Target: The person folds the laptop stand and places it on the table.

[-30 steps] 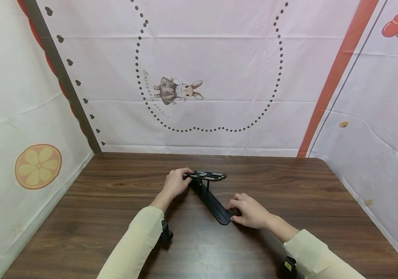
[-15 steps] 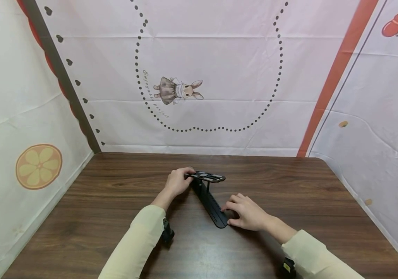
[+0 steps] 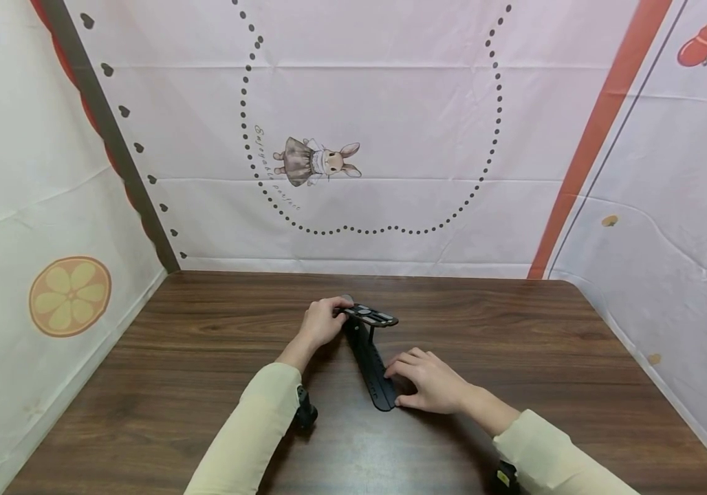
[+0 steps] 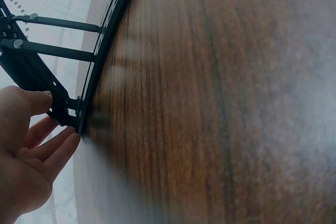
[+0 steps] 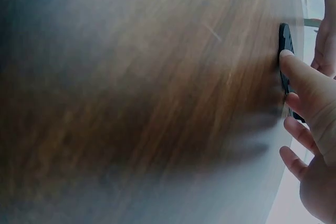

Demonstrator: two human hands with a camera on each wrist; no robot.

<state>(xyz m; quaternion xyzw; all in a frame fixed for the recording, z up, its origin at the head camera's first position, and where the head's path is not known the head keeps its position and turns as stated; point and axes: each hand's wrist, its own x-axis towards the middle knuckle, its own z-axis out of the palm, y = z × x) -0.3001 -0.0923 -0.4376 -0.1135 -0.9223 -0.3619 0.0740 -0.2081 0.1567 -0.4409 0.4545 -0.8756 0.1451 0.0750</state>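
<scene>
A black metal folding stand point(image 3: 367, 361) rests on the table, its long slotted base running from the back toward the front. Above the base's far end is an upper plate point(image 3: 373, 315) with light pads, carried on thin struts point(image 4: 65, 53). My left hand point(image 3: 322, 322) holds the stand's far end, thumb on the plate and fingers reaching underneath. At the base's near end, my right hand point(image 3: 430, 383) has its thumb and fingertips against the right edge, with the other fingers loosely bent. The left hand hides part of the hinge end.
Brown wood-grain table point(image 3: 205, 385) under both hands. White printed cloth point(image 3: 366, 137) hangs behind it and along both sides. Each wrist carries a small black camera, such as the one at the left sleeve point(image 3: 307, 410).
The base's near end has swung left and slightly toward the front, with the right hand following. The left hand has shifted a little to the right, turning the stand's far end with it.
</scene>
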